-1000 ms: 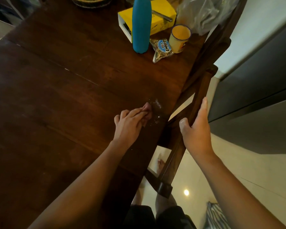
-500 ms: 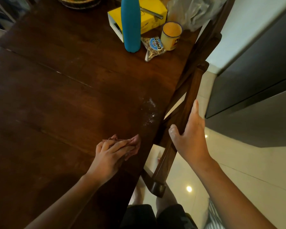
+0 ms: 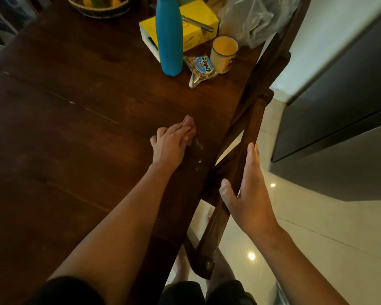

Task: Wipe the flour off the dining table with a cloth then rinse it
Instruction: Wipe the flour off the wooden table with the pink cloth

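Observation:
The dark wooden dining table fills the left of the view. A streak of white flour lies near its right edge. My left hand presses a small bunched pink cloth flat onto the table just left of the flour, and the cloth shows past my fingertips. My right hand rests on the top rail of a wooden chair beside the table, with the thumb on one side and straight fingers along the other.
At the table's far end stand a blue bottle, a yellow box, a yellow mug, a snack packet, a plastic bag and a basket. A dark cabinet stands right of the chair on the tiled floor.
My left hand pulled the cloth back toward me along the table edge, then pushed it forward again up to the flour. My right hand stayed on the chair rail.

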### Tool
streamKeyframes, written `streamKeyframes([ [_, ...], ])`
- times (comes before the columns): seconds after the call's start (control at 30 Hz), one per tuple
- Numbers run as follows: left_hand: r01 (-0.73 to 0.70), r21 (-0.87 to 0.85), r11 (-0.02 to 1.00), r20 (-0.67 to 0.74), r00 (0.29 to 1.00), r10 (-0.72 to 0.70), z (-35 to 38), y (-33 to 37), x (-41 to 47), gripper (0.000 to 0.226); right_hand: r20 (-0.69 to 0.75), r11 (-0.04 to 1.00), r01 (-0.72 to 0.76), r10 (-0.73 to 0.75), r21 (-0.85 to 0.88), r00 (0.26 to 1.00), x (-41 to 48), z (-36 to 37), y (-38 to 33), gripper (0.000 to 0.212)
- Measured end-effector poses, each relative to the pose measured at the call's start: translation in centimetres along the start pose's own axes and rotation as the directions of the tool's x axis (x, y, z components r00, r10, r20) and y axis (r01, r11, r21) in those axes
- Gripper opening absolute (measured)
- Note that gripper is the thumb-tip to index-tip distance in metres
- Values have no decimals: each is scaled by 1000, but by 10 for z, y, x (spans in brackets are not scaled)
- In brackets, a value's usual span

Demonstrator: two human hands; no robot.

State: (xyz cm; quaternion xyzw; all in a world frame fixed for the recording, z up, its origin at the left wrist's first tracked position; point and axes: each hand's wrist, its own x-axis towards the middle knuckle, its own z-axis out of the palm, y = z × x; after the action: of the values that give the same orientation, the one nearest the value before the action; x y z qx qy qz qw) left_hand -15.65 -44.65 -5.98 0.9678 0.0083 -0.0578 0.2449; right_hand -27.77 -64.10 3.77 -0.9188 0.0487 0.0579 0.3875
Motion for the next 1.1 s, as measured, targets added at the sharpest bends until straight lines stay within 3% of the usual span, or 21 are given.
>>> streamKeyframes([
  [0.07,10,-15,1000,12,1000,-10,0,9,12,38,10,1000,-6,6,16,1000,0,0,-1,94],
  [0.17,-135,12,991,138,981,132,1,10,16,41,31,1000,15,-15,17,999,2,-2,0,94],
  [0.27,-342,-24,939,313,890,332,-4,2,0,44,56,998,38,-35,-55,998,3,-4,1,93],
  [0.33,-406,-96,909,368,834,412,-12,-6,-17,39,64,998,34,-31,-44,997,4,-4,2,92],
  [0.5,-401,-118,908,508,761,402,-37,-43,-57,37,64,1000,0,-2,27,998,4,-2,1,92],
  [0.57,-369,-149,917,472,789,394,-46,-59,-69,39,65,999,-7,4,49,998,4,-2,1,92],
  [0.67,-335,-163,928,261,893,368,-51,-80,-79,48,65,1000,1,-3,30,998,5,-3,3,92],
  [0.73,-191,-96,977,165,965,205,-47,-81,-85,47,60,1000,6,-7,14,998,4,-4,4,92],
  [0.8,-80,-4,997,127,989,80,-38,-72,-94,45,52,1000,3,-3,-3,999,4,-4,3,92],
  [0.9,-139,-32,990,205,968,143,-29,-63,-117,47,48,998,5,-2,-56,999,4,-5,-1,90],
  [1.03,-389,-111,914,366,839,402,-39,-90,-163,48,42,973,11,-2,-230,999,3,-5,-7,92],
  [1.1,-451,-125,884,388,798,462,-49,-106,-181,43,48,928,103,-92,-359,995,4,-5,-11,85],
])
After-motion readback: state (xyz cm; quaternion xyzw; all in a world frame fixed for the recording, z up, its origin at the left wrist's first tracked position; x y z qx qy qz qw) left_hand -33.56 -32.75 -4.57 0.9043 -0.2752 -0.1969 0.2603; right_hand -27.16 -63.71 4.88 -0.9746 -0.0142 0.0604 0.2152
